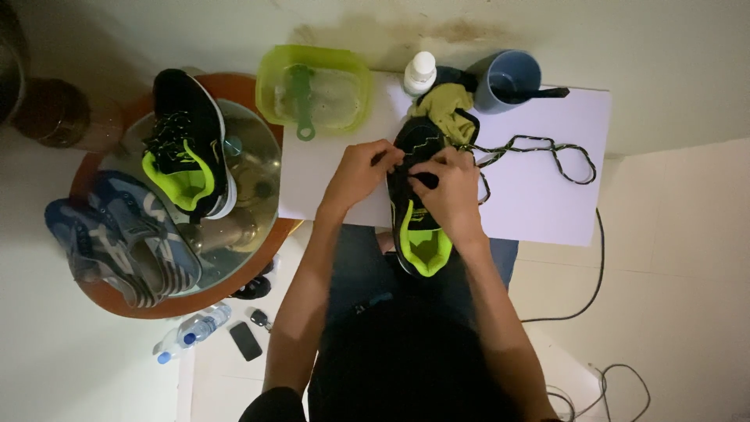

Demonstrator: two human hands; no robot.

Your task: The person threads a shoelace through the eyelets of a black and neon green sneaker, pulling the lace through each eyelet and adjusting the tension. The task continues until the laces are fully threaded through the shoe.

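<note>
Both hands on black shoe [418,215]: left hand [361,173] and right hand [447,191] pinch lace [547,152] at eyelets, over counter [539,203].

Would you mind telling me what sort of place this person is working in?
Probably a room at home, not a workshop: a round glass side table holding sneakers, a phone and water bottle on the tiled floor, and a white board as a makeshift work surface.

Dim light falls on a pale tiled floor [672,234]. A stained pale wall [391,27] runs along the far side; a round glass-topped table [258,168] stands left.
</note>
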